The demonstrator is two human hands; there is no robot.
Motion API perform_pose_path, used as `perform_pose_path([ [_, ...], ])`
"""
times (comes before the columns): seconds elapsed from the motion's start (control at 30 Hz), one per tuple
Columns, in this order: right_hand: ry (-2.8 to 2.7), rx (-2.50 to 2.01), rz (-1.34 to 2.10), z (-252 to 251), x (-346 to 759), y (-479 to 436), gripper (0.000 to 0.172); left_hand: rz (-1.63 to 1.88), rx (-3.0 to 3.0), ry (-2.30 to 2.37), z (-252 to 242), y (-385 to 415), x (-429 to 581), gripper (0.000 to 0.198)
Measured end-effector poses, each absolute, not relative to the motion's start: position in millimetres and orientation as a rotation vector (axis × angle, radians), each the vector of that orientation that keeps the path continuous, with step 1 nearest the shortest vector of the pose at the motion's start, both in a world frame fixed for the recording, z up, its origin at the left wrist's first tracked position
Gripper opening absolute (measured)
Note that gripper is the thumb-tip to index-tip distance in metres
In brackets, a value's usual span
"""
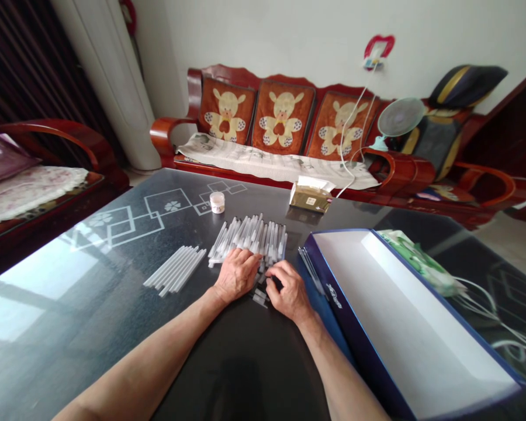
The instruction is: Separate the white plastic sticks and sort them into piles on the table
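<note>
A heap of translucent white tubes like pen barrels [248,231] lies at mid-table. My left hand [239,275] rests at its near edge, fingers curled together. Just to the right, my right hand [288,290] is bent with thumb and forefinger brought together. Whatever either hand grips is hidden or too small to name. Between and below them lie several small clear pieces [259,297], perhaps caps. A separate row of white tubes [175,270] sits left of my left hand. Several thin rods [311,270] lie right of my right hand, along the box.
A large open box with white inside [379,304] takes up the right side. Beyond it are a green-and-white packet [421,260] and white cables [499,321]. At the back stand a small white jar [217,203] and a tissue box [311,196]. A wooden sofa [170,131] lies behind.
</note>
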State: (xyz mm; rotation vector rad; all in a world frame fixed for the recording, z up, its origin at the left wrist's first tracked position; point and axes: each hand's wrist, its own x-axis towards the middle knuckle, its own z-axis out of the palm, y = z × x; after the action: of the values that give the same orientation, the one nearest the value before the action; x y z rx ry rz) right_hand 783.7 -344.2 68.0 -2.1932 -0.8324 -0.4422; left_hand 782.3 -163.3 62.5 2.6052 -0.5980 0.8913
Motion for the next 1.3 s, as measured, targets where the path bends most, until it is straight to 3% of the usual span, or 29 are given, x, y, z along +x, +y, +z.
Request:
perform_pose_path([
  [0.2, -0.725, -2.122, -0.547, 65, 788, -342, 0.02, 0.856, 2.591, -0.658, 66, -165, 780, 0.027],
  [0.5, -0.722, -2.011, -0.552, 64, 790, -337, 0.012, 0.785, 2.588, -0.74, 65, -169, 777, 0.029],
  [0.77, -0.444, -1.982, -0.712, 68, 793, -350, 0.016, 0.943, 2.658, -0.563, 65, -167, 778, 0.026],
  [0.87, -0.643, -2.12, -0.794, 73, 791, -348, 0.029, 0.956, 2.679, -0.559, 65, -168, 778, 0.025],
  [1.07, -0.916, -2.431, -0.663, 81, 786, -343, 0.021, 0.909, 2.68, -0.649, 66, -167, 778, 0.026],
  [1.3, -0.559, -2.791, -0.61, 90, 790, -383, 0.011, 0.985, 2.611, -0.595, 81, -158, 778, 0.032],
])
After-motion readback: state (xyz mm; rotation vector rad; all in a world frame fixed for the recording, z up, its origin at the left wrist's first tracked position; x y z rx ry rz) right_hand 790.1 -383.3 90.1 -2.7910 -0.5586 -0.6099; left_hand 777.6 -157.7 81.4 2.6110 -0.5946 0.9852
